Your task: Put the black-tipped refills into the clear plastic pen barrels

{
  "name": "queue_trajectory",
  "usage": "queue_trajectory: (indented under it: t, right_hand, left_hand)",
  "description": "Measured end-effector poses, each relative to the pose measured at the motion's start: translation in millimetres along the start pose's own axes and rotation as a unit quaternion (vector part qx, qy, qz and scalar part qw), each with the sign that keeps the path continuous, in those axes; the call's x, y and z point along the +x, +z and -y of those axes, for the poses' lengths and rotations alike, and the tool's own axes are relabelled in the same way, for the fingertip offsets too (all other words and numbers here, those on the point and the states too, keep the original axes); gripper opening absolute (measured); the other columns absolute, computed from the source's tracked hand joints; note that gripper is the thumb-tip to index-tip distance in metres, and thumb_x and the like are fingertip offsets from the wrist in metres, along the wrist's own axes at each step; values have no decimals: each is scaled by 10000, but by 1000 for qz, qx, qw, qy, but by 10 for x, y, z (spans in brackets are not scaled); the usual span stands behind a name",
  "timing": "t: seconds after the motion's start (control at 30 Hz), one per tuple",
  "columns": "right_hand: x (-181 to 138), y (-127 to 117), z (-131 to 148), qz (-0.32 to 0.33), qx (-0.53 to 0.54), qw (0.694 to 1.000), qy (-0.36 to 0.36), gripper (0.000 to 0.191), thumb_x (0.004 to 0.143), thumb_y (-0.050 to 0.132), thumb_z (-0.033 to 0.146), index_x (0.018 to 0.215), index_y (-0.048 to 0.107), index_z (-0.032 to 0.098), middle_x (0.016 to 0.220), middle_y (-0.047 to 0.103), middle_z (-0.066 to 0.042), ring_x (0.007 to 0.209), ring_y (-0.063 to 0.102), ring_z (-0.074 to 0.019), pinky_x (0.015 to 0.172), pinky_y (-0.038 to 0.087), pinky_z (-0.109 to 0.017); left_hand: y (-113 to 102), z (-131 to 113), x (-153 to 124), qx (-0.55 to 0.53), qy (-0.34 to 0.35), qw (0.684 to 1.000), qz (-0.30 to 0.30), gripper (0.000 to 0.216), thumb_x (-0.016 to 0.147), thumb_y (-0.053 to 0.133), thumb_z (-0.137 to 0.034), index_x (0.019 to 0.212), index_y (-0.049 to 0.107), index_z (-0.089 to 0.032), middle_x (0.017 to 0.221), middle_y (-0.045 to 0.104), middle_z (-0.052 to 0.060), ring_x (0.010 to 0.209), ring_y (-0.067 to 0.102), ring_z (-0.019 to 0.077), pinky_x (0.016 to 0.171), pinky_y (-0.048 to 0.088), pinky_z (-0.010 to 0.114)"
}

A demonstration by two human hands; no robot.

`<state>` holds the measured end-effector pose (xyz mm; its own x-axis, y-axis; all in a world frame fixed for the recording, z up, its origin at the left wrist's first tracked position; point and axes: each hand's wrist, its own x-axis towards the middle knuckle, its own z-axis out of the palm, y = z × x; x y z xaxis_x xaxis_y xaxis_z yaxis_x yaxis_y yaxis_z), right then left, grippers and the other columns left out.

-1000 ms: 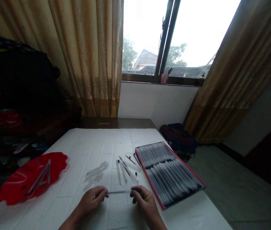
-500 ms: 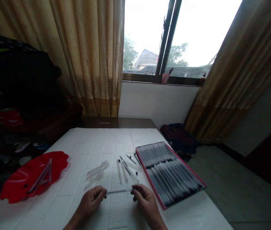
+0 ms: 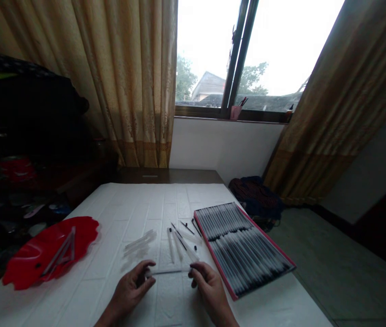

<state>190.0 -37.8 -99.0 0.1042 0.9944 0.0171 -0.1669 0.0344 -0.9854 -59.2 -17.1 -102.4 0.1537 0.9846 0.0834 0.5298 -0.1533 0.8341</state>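
My right hand (image 3: 208, 286) pinches one end of a thin pen refill (image 3: 167, 272), which lies level above the table. My left hand (image 3: 133, 286) is around the refill's other end, with thumb and forefinger spread apart. A small pale bit shows between those fingers; whether they touch it I cannot tell. Just beyond my hands lie several clear pen barrels (image 3: 171, 247), dark refills (image 3: 179, 231) and a small black cap (image 3: 195, 248). Further left sits a small heap of translucent pen caps or sleeves (image 3: 140, 243), somewhat blurred.
To the right, a pink-edged box (image 3: 216, 263) holds rows of pens with dark ends. A red scalloped plate (image 3: 87, 225) with a few clear barrels is at the left on the white table (image 3: 138, 200). Dark cloth (image 3: 256, 195) lies beyond the table's right edge.
My left thumb and forefinger have parted from their pinch at the refill's end. The right hand keeps its pinch in nearly the same place.
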Motion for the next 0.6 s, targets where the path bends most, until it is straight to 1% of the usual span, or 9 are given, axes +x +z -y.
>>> queue_trajectory:
  t: [0.07,0.17,0.23,0.27,0.37,0.43,0.53,0.6]
  right_hand:
    - [1,0,-9,-1,0,1000,3,352,674,726,485,798,694,158,626,649,-15,527,563,-141,530,445,-255]
    - [3,-1,-5,1,7,1000,8,340,675,730,470,811,694,160,637,652,-17,539,566,-142,541,448,-257]
    - [1,-2,6,5,11,1000,5,333,682,727,462,814,694,159,646,653,-19,548,567,-142,548,449,-256]
    - [0,-3,11,4,13,1000,3,330,683,727,461,810,694,158,644,651,-18,547,566,-141,547,448,-255]
    - [-8,-2,24,2,16,1000,5,328,679,731,461,805,694,160,639,650,-17,542,561,-138,540,446,-251]
    - [-13,1,28,2,16,1000,8,325,676,734,460,808,699,164,641,655,-19,542,562,-139,541,449,-250]
    - [-13,2,23,-7,9,1000,9,326,654,749,463,796,718,171,640,658,-21,540,563,-142,541,455,-252]
    - [-8,-5,10,-17,3,1000,6,326,638,760,460,798,735,178,644,658,-22,549,564,-146,554,463,-257]
  left_hand:
    - [0,-2,1,-4,4,1000,-1,441,721,595,-568,1001,647,-231,767,681,-16,716,631,147,689,500,218]
    - [-6,-13,1,-1,27,1000,-5,370,760,553,-562,890,668,-235,820,702,0,786,648,163,735,506,224]
    - [-13,-27,-3,10,37,999,-5,360,785,520,-564,848,674,-244,830,710,2,808,653,167,751,510,227]
    - [-15,-32,-7,16,39,999,-5,360,789,517,-563,859,676,-248,836,712,2,811,655,167,757,512,228]
    - [-10,-25,-17,24,31,999,-7,381,755,574,-551,970,665,-249,842,713,-4,792,659,163,747,518,226]
    - [1,-14,-19,23,31,999,-14,395,734,602,-541,986,659,-243,844,713,-6,788,662,162,737,518,220]
    - [6,-30,-19,23,49,998,-18,343,763,568,-542,900,672,-246,866,714,-4,818,660,166,755,510,219]
    - [-5,-69,-18,24,54,998,-12,340,793,524,-548,854,670,-247,838,705,-2,799,651,165,749,503,226]
